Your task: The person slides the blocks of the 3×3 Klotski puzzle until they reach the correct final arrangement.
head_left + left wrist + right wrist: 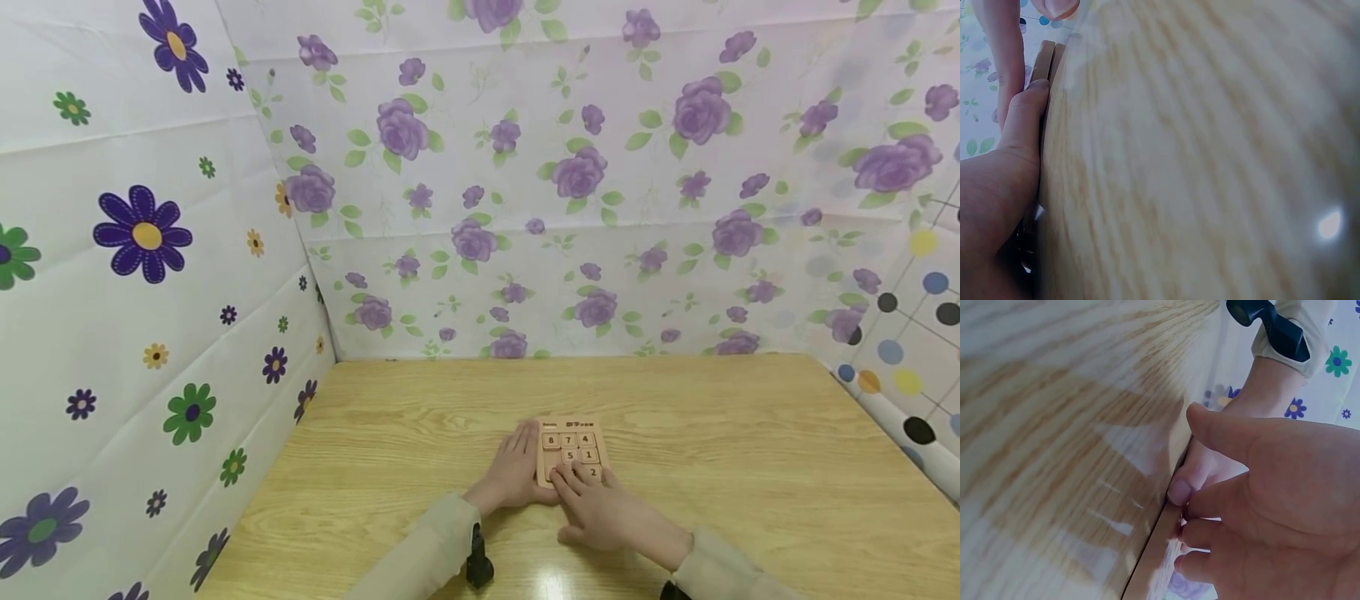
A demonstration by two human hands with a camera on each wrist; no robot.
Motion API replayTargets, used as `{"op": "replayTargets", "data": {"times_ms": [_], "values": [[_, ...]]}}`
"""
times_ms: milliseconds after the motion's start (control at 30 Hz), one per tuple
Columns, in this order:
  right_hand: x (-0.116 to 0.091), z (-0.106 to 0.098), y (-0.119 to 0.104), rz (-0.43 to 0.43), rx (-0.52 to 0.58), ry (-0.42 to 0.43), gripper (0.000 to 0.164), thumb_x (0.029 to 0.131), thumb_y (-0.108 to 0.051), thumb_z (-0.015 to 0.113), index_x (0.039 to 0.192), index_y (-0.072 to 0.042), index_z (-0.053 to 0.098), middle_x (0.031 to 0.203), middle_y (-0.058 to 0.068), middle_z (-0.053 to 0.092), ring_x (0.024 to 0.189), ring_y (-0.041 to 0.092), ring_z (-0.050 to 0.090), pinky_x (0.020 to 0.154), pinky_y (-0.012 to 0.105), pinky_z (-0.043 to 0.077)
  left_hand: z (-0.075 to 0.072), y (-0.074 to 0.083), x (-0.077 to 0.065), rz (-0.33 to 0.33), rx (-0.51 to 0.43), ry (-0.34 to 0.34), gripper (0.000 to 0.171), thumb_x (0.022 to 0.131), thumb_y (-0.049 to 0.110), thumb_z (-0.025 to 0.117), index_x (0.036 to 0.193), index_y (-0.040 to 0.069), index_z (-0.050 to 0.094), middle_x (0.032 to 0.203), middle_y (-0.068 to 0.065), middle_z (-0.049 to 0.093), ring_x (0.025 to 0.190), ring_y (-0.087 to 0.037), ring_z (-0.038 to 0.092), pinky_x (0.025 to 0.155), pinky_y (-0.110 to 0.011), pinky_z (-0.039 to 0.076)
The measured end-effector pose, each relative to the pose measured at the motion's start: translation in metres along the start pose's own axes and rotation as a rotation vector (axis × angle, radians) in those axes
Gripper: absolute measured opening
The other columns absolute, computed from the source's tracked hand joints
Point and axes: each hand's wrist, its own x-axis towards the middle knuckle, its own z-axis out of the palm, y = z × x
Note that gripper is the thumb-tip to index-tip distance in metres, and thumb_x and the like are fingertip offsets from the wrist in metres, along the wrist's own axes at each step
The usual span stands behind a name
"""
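Observation:
A wooden number sliding puzzle (572, 422) lies flat on the table, its tiles 8, 7, 4, 5, 1 and 2 readable. My left hand (513, 471) holds it at the left side and near edge, fingers along the side and thumb across the front. In the left wrist view, the thumb of the left hand (1013, 156) meets the edge of the puzzle (1042, 62). My right hand (603, 512) rests fingertips on the lower tiles, covering some of them. Seen from the right wrist, the right hand (1291, 481) has bent fingers over the puzzle (1155, 550), thumb held apart.
The wood-grain table (405, 433) spreads around the puzzle on every side. A flowered cloth (480, 200) hangs behind its far edge, another cloth (150, 317) along the left, and a dotted cloth (900, 350) at the right. Black wrist mounts (478, 562) sit at the sleeves.

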Motion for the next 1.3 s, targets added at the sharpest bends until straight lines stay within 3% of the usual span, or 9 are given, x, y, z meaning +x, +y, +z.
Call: {"op": "replayTargets", "data": {"times_ms": [533,800,1300], "values": [[-0.003,-0.007,-0.003,-0.016,0.016,-0.01,0.082,0.088,-0.055,0.059,0.149,-0.006,0.036,0.156,0.014,0.033,0.144,0.038,0.028,0.113,0.066,0.023,0.002,-0.002,0.0,-0.019,-0.001,-0.029,0.123,0.073,0.064,0.072,0.154,-0.001,0.006,0.162,-0.018,0.013,0.15,-0.03,0.014,0.122,-0.046,0.02],[0.002,-0.01,-0.002,-0.042,0.001,-0.007,0.078,0.091,-0.054,0.055,0.148,-0.005,0.037,0.156,0.015,0.032,0.145,0.039,0.027,0.111,0.069,0.022,0.001,-0.002,-0.001,-0.004,0.01,-0.007,0.123,0.073,0.065,0.072,0.153,-0.005,0.011,0.161,-0.02,0.016,0.149,-0.033,0.018,0.121,-0.045,0.022],[0.019,-0.019,0.008,0.016,0.019,-0.031,0.076,0.095,-0.054,0.049,0.149,-0.004,0.034,0.157,0.018,0.028,0.146,0.042,0.022,0.113,0.068,0.021,0.0,-0.001,0.001,-0.002,0.018,-0.009,0.122,0.074,0.069,0.068,0.153,-0.004,0.009,0.161,-0.02,0.014,0.149,-0.033,0.017,0.121,-0.047,0.021]]}}
